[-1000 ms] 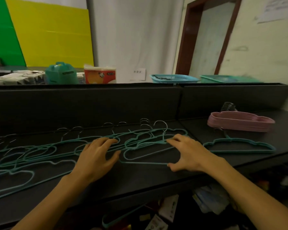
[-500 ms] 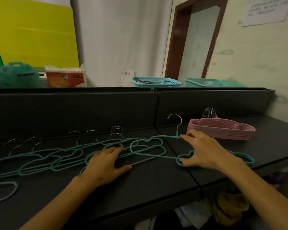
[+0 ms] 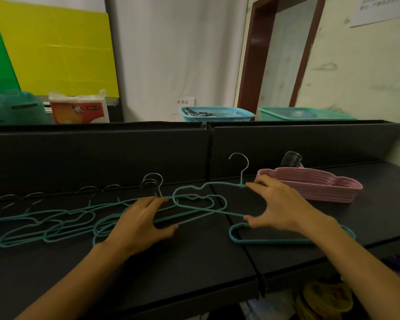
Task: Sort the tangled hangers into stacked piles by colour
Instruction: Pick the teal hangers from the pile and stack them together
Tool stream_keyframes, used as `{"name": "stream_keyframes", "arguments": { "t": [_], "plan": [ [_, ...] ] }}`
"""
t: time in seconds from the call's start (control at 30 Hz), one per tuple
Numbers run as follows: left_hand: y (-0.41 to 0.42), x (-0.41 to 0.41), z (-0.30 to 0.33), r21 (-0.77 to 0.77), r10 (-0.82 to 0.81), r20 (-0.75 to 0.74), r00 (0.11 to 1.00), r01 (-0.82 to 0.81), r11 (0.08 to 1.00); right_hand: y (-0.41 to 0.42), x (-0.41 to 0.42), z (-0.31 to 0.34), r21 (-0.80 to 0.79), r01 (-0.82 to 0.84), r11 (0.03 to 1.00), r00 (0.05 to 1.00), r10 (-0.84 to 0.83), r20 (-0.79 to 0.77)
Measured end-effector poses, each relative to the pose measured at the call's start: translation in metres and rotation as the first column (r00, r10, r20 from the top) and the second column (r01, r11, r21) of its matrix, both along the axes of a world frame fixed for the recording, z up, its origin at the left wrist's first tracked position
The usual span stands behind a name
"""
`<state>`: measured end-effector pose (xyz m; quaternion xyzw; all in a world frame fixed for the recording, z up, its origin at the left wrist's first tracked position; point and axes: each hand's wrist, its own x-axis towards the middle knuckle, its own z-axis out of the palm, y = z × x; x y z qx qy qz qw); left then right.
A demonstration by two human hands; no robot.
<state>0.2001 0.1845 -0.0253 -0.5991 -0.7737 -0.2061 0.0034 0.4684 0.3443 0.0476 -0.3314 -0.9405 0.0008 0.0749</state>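
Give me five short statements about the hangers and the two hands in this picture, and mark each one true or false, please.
1. The pink hangers are stacked in one pile. True.
2. The right hand holds a pink hanger. False: it holds a teal hanger by neck and bottom bar.
3. The left hand rests on the teal tangle. True.
4. The held hanger's hook points down. False: it stands upward.
5. The blue basket sits on the black table. False: it is behind the black back panel.
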Motion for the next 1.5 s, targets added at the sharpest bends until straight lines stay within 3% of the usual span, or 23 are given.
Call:
{"name": "stream_keyframes", "arguments": {
  "t": [0.27, 0.57, 1.5],
  "plan": [
    [0.038, 0.031, 0.007, 0.121, 0.136, -0.001, 0.991, -0.135, 0.983, 0.019, 0.061, -0.003, -0.001, -0.038, 0.999, 0.998, 0.037, -0.04],
    [0.09, 0.08, 0.004, 0.212, 0.119, 0.05, 0.992, -0.127, 0.969, 0.051, 0.126, -0.033, -0.087, 0.025, 0.996, 0.998, -0.02, 0.06],
    [0.106, 0.1, -0.001, 0.198, 0.094, 0.046, 0.995, -0.101, 0.975, 0.099, 0.119, -0.065, -0.302, -0.074, 0.95, 0.997, 0.06, -0.054]
  ]
}}
